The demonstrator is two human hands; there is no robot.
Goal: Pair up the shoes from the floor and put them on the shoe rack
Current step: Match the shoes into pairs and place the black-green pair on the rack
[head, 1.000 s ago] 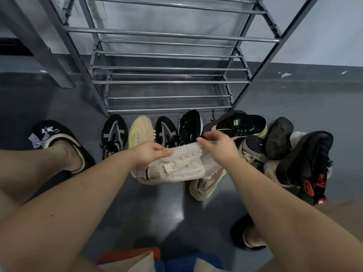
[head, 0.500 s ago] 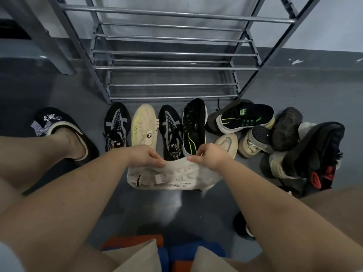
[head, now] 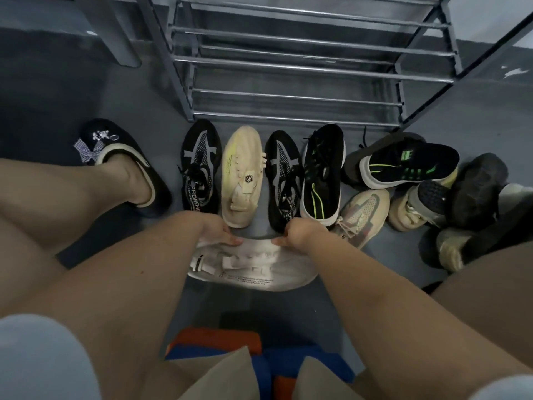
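A white sneaker (head: 253, 269) lies sideways between my knees, low over the grey floor. My left hand (head: 215, 230) grips its heel end and my right hand (head: 297, 233) grips its toe end. Just beyond it a row of shoes stands toe-first toward the metal shoe rack (head: 288, 67): a black-and-grey sneaker (head: 199, 166), a cream sneaker (head: 242, 174), a second black-and-grey sneaker (head: 284, 174) and a black sneaker with green lines (head: 323, 171). The rack's bars carry no shoes.
A jumble of shoes lies at the right: a black-and-green sneaker (head: 409, 166), a beige sneaker (head: 360, 212), grey-soled ones (head: 421, 203) and dark ones (head: 478, 186). My left foot wears a black slipper (head: 115, 151). An orange and blue stool (head: 219, 345) is under me.
Both hands have brought the white sneaker down and toward me, from above the shoe row to near the floor. The view has tilted downward.
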